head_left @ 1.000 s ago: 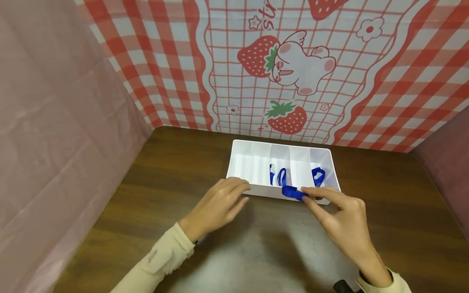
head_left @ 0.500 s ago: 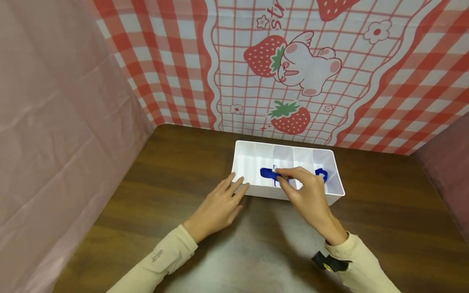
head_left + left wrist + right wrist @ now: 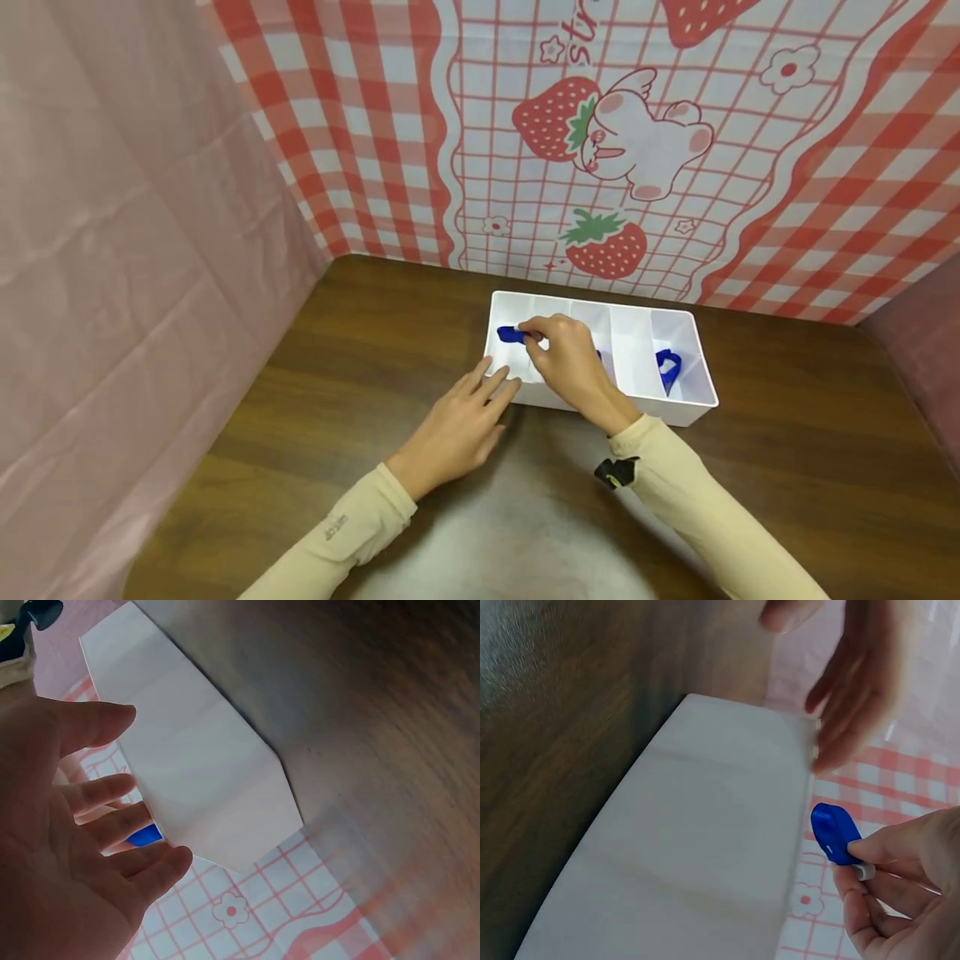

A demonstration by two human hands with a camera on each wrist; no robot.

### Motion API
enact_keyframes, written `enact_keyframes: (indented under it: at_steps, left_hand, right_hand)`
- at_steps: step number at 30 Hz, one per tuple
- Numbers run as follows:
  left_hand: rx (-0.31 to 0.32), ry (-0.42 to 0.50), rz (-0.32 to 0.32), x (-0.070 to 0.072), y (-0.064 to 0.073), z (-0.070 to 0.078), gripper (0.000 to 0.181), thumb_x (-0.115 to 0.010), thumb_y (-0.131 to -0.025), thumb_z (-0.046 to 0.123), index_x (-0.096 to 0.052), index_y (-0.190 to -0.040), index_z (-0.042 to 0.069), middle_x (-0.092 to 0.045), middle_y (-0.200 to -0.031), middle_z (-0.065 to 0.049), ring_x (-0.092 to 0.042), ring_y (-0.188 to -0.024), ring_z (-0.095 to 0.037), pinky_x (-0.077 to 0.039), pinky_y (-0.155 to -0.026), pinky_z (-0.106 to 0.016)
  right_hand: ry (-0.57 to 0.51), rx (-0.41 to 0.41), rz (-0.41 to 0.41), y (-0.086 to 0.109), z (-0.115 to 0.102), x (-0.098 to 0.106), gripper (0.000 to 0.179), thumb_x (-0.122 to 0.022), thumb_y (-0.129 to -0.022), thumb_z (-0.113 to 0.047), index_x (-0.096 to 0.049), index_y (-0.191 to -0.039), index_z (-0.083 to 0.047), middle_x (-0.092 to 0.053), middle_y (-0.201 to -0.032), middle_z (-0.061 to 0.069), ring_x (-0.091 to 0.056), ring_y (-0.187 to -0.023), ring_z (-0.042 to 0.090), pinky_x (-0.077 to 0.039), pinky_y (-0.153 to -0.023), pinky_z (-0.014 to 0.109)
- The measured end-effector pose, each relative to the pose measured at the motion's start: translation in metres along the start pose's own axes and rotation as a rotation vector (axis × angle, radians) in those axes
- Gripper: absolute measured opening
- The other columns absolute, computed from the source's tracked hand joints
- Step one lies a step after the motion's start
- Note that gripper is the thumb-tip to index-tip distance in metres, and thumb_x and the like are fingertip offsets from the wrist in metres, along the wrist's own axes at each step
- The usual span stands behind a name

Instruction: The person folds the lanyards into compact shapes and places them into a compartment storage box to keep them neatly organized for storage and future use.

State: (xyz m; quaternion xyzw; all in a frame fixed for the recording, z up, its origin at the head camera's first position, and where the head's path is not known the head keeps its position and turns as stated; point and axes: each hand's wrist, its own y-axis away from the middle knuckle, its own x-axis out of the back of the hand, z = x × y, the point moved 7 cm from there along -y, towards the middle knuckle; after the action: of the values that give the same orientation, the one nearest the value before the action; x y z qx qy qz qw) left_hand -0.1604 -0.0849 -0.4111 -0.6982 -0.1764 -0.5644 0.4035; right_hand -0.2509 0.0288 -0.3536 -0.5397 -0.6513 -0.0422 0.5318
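A white divided box (image 3: 678, 412) stands on the table, its outer wall facing me. Over its left end my right hand (image 3: 564, 354) pinches a folded blue ribbon (image 3: 510, 335) between thumb and fingertips. In the right wrist view the ribbon (image 3: 831, 831) forms a flat loop with a small white piece (image 3: 865, 871) at its held end. My left hand (image 3: 459, 423) lies with spread, relaxed fingers at the box's front left rim. Its fingertips (image 3: 178, 861) are right at the rim in the left wrist view. Another blue ribbon loop (image 3: 667, 371) lies in the rightmost compartment.
A bit of blue (image 3: 599, 355) shows in a middle compartment, mostly hidden behind my right hand. The wooden table (image 3: 375, 333) ends at a red-checked strawberry cloth (image 3: 390, 167) behind. A pink cloth (image 3: 172, 275) hangs at the left.
My right hand has carried the blue ribbon leftward, from the box's right front to above its left end. My left hand has stayed by the rim, its fingers now more spread.
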Motion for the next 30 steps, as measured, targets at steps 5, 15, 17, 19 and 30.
enact_keyframes:
  at_steps: [5, 15, 17, 19, 30]
  left_hand:
    - [-0.009, 0.004, 0.022, -0.001, 0.0, 0.0, 0.063, -0.075, -0.087, 0.025, -0.049, -0.141, 0.005, -0.054, -0.141, -0.016, -0.043, -0.137, -0.04, -0.034, -0.114, -0.042]
    - [0.006, 0.031, 0.036, -0.002, 0.0, -0.002, 0.063, -0.076, -0.086, 0.025, -0.05, -0.14, 0.007, -0.054, -0.141, -0.016, -0.043, -0.137, -0.041, -0.04, -0.11, -0.045]
    - [0.004, 0.027, 0.037, -0.002, 0.001, -0.002, 0.063, -0.075, -0.086, 0.025, -0.05, -0.14, 0.006, -0.053, -0.142, -0.016, -0.042, -0.138, -0.041, -0.039, -0.111, -0.044]
    - [0.001, 0.021, 0.041, -0.002, 0.001, -0.001, 0.064, -0.075, -0.086, 0.025, -0.05, -0.141, 0.005, -0.052, -0.143, -0.016, -0.041, -0.138, -0.04, -0.038, -0.111, -0.044]
    - [0.018, 0.016, 0.033, 0.0, 0.001, -0.001, 0.068, -0.076, -0.086, 0.026, -0.048, -0.144, 0.005, -0.05, -0.145, -0.017, -0.04, -0.139, -0.04, -0.042, -0.108, -0.045]
  right_hand:
    - [0.055, -0.019, -0.054, -0.01, 0.005, -0.018, 0.014, -0.07, -0.082, 0.005, -0.074, -0.095, 0.002, -0.073, -0.083, 0.014, -0.068, -0.074, 0.029, -0.054, -0.068, 0.043]
    - [0.391, -0.01, -0.058, -0.024, 0.009, -0.049, 0.009, -0.066, -0.074, 0.004, -0.063, -0.077, -0.004, -0.064, -0.064, 0.014, -0.063, -0.069, 0.036, -0.044, -0.076, 0.049]
    - [0.402, 0.009, -0.109, -0.025, 0.009, -0.059, 0.01, -0.067, -0.072, 0.003, -0.063, -0.072, -0.007, -0.064, -0.062, 0.01, -0.063, -0.069, 0.033, -0.044, -0.081, 0.049]
    - [0.385, 0.02, -0.181, -0.027, 0.009, -0.068, 0.014, -0.068, -0.07, 0.002, -0.062, -0.067, -0.01, -0.064, -0.061, 0.006, -0.064, -0.067, 0.03, -0.044, -0.09, 0.051]
    - [0.284, 0.067, -0.495, -0.025, 0.006, -0.068, 0.023, -0.074, -0.082, -0.013, -0.069, -0.06, -0.016, -0.063, -0.057, -0.005, -0.065, -0.064, 0.019, -0.037, -0.108, 0.055]
